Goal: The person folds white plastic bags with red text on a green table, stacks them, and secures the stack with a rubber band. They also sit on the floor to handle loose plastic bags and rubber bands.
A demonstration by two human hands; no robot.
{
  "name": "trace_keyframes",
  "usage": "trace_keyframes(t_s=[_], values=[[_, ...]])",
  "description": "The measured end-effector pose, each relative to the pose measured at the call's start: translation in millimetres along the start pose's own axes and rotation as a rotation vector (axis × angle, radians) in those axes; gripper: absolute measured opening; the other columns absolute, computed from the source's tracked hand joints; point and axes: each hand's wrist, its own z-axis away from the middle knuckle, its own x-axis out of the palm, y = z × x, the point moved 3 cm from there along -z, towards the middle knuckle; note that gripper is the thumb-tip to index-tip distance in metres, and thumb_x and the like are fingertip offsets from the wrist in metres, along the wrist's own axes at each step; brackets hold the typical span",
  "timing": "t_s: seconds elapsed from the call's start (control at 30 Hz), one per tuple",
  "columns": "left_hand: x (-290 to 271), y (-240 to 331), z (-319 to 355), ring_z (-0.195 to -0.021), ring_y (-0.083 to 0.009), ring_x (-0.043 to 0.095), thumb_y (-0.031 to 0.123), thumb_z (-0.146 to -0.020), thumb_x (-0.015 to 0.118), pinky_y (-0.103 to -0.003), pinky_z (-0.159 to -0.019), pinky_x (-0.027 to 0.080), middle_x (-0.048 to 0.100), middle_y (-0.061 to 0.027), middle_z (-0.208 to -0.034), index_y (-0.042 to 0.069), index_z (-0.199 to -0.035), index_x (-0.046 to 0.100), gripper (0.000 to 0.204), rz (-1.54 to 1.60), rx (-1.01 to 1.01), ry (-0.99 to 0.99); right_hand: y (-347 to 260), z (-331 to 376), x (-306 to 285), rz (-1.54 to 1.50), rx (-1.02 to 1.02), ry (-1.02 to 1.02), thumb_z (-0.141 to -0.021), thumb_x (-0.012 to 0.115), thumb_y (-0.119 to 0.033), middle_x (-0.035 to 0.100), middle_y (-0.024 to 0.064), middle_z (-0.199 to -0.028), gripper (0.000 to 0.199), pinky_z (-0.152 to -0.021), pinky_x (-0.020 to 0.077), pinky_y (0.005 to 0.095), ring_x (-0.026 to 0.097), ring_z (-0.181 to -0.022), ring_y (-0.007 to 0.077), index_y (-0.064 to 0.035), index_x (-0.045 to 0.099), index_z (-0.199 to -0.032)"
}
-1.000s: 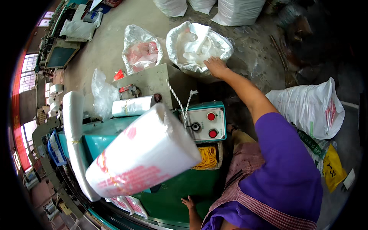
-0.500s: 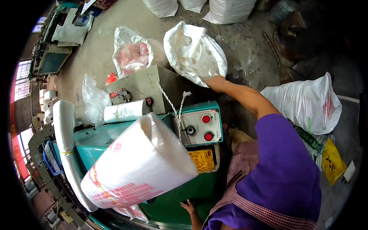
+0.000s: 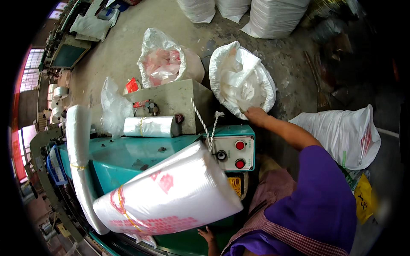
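Note:
My right hand (image 3: pixel 257 116) reaches out to the near rim of an open white woven sack (image 3: pixel 268 87). Its fingers close on that rim. Crumpled clear plastic film (image 3: pixel 245 91) fills the sack. Low in the middle, my left hand (image 3: pixel 208 235) holds nothing, fingers apart, over the dark green machine surface. Just beyond it, a big roll of white plastic bags (image 3: pixel 166 196) with red print and a yellow band lies slantwise on the machine. Whether the hand touches the roll I cannot tell.
A control box (image 3: pixel 234 149) with red buttons stands beside a tray of yellow rubber bands (image 3: pixel 235 185). Smaller rolls of film (image 3: pixel 149 126) lie on the teal machine. Another sack (image 3: pixel 182 64) holds pinkish film. A full white sack (image 3: pixel 341 136) lies at right; others stand at the back.
The view has shifted. The sack at my right hand has moved right and nearer relative to the pinkish one. The big roll's right end has swung nearer me.

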Motion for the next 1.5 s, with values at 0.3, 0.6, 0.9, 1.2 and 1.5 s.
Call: trace_keyframes(t_s=[0.3, 0.6, 0.9, 1.2, 1.5], values=[[28, 7, 19, -0.132, -0.0499, 0.02, 0.048, -0.093, 0.042, -0.052, -0.107, 0.022, 0.012, -0.0341, -0.145, 0.001, -0.145, 0.012, 0.076, -0.044, 0.132, 0.303, -23, 114, -53, -0.316, 0.074, 0.443, -0.077, 0.06, -0.002, 0.054, 0.0169, -0.104, 0.031, -0.086, 0.044, 0.039, 0.053, -0.1, 0.0357, -0.0028, 0.054, -0.108], [15, -22, 44, -0.137, -0.0387, 0.016, 0.03, -0.085, 0.056, -0.053, -0.109, 0.012, 0.019, -0.0219, -0.148, 0.007, -0.141, 0.03, 0.066, -0.1, 0.638, 0.34, -205, 280, 29, -0.123, -0.367, -0.208, -0.074, 0.061, -0.005, 0.057, 0.0178, -0.109, 0.034, -0.088, 0.0444, 0.0419, 0.054, -0.104, 0.0347, -0.0054, 0.057, -0.108], [-19, -228, -34, -0.139, -0.0346, 0.016, 0.03, -0.091, 0.049, -0.057, -0.108, 0.014, 0.018, -0.0134, -0.151, 0.014, -0.143, 0.029, 0.058, 0.091, 0.159, 0.606, -482, 133, 119, 0.231, -0.791, -0.13, -0.083, 0.06, -0.037, 0.023, 0.0138, -0.148, 0.061, -0.107, 0.0163, 0.0573, 0.018, -0.136, 0.0365, -0.0161, 0.039, -0.137], [-25, -255, -42, -0.137, -0.0328, 0.021, 0.033, -0.086, 0.053, -0.056, -0.109, 0.014, 0.025, -0.0124, -0.148, 0.015, -0.138, 0.038, 0.056, 0.127, 0.164, 0.662, -672, -48, 145, 0.221, -0.845, 0.181, -0.08, 0.063, -0.021, 0.049, 0.0196, -0.124, 0.041, -0.094, 0.04, 0.0435, 0.048, -0.112, 0.0362, -0.0024, 0.053, -0.115], [-22, -261, -44, -0.135, -0.0353, 0.025, 0.033, -0.084, 0.055, -0.058, -0.107, 0.014, 0.029, -0.0137, -0.146, 0.016, -0.136, 0.041, 0.057, 0.267, 0.17, 0.57, -900, 19, 263, 0.37, -1.417, -0.029, -0.071, 0.072, -0.036, 0.03, 0.0217, -0.141, 0.082, -0.105, 0.0263, 0.053, 0.026, -0.133, 0.0376, -0.0139, 0.032, -0.139]])
